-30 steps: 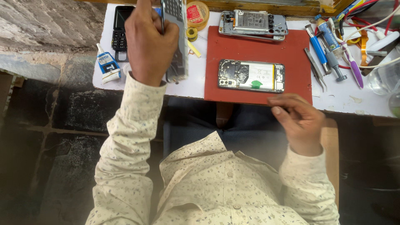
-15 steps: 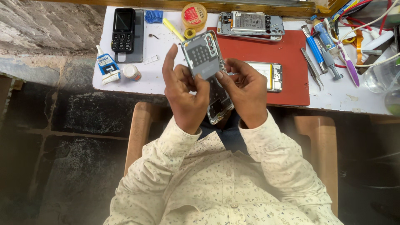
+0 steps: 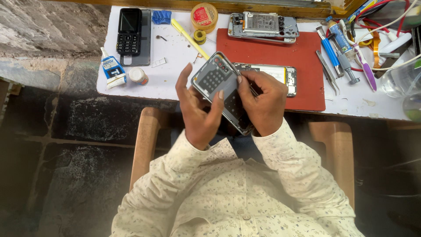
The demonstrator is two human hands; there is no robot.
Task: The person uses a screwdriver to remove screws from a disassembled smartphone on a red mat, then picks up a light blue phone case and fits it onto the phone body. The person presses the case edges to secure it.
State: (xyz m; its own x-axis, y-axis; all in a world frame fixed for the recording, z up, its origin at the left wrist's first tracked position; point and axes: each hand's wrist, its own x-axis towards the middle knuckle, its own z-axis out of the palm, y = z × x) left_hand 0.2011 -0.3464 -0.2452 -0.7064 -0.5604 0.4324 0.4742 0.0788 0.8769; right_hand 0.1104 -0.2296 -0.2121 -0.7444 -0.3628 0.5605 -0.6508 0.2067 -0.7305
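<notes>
— What have the hands got?

— From my seat at the feed: both are clenched on one phone [image 3: 221,90], held tilted above the lap, just short of the table [image 3: 175,74] edge; the left hand [image 3: 199,109] wraps its left side, thumb lying across the grey back; the right hand [image 3: 263,103] pinches the right edge, fingertips near the top corner.

— How would it handle?

— I judge it light, thin and stiff; the back looks smooth, so slippery; likely fragile if flexed, so I'd hold it by the long edges, never pressing the flat middle.

— And around the phone?

— Just beyond it lies a red mat [image 3: 272,70] with an opened handset [image 3: 274,74] right behind the right hand; a second opened one [image 3: 263,26] sits at the mat's far edge; further left of the phone stand a black keypad handset [image 3: 129,30], a glue tube [image 3: 113,69] and a yellow stick [image 3: 189,38]; to its right, tweezers [image 3: 328,70] and screwdrivers [image 3: 340,44].
</notes>
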